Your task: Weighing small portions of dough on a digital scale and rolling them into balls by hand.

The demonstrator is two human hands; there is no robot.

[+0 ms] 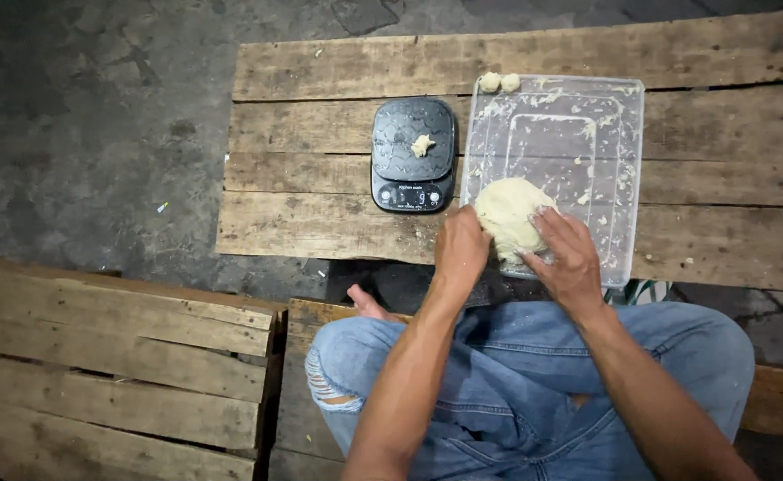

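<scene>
Here, low in the frame's centre, the left hand (460,252) and right hand (569,258) both close their fingers around the pale dough lump (509,216) at the near end of the clear plastic tray (627,178). Pinching cleanly probably needs one hand steadying while the other tears. Farther up, a small dough piece (421,145) sits on the black digital scale (413,154), and two dough balls (500,82) rest at the tray's far edge.
</scene>
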